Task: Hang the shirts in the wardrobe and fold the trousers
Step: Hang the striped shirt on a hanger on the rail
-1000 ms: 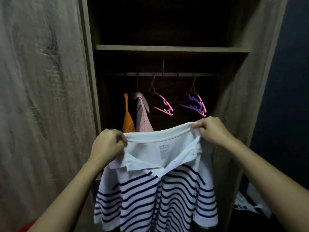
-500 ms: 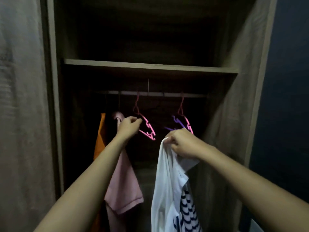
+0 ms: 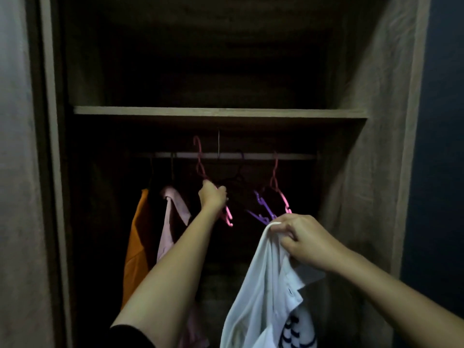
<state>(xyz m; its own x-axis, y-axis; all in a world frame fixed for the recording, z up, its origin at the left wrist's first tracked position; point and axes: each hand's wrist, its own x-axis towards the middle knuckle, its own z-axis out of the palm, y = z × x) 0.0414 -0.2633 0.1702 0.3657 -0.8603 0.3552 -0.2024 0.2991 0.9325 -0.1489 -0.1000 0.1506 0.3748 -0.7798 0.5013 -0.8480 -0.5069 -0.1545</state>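
My left hand [image 3: 213, 197] grips a pink hanger [image 3: 200, 167] inside the dark wardrobe; its hook sits up at the hanging rail [image 3: 263, 155]. My right hand [image 3: 298, 238] holds the white shirt with navy stripes [image 3: 266, 297] by its collar, and the shirt hangs bunched below my fist. An orange shirt [image 3: 136, 247] and a pale pink shirt [image 3: 170, 217] hang at the left of the rail. A purple hanger [image 3: 262, 209] and another pink hanger [image 3: 278, 192] hang to the right, just above my right hand.
A wooden shelf [image 3: 218, 112] runs across above the rail. The wardrobe's left side panel [image 3: 52, 172] and its open right door [image 3: 376, 146] frame the narrow opening. A dark blue wall [image 3: 442, 146] lies to the right.
My left hand let go of the shirt, reached up into the wardrobe and closed round the pink hanger. The shirt now hangs from my right hand alone, bunched instead of spread.
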